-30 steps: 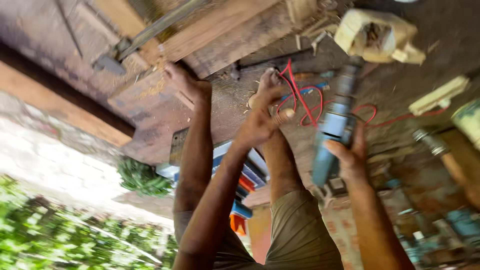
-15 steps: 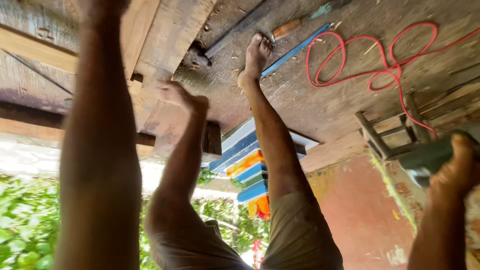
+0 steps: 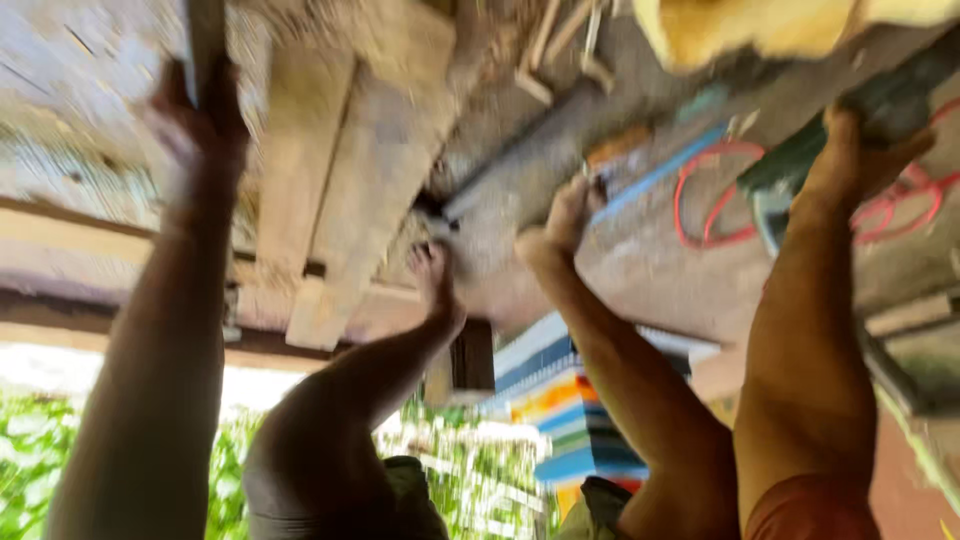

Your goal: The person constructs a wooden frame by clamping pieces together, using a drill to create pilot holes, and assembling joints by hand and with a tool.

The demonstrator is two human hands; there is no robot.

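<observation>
The frame is blurred by motion. My left hand (image 3: 195, 120) reaches far out at the upper left, fingers wrapped around a narrow dark strip (image 3: 205, 35) that lies along weathered wooden planks (image 3: 340, 180). My right hand (image 3: 860, 150) at the upper right grips a green power tool (image 3: 800, 170). A red cable (image 3: 705, 200) coils on the ground just left of the tool. Two bare feet (image 3: 565, 215) stand on the dusty ground between my arms, one of them next to the plank ends.
A blue strip (image 3: 660, 170) and an orange-handled tool (image 3: 620, 145) lie by the feet, near a grey metal bar (image 3: 500, 190). A yellow lump (image 3: 760, 30) sits at the top right. Striped painted boards (image 3: 560, 400) and green plants (image 3: 40, 450) lie nearer.
The view has swung. My left hand has come to grip the dark strip on the planks. My right hand has carried the green tool up beside the red cable.
</observation>
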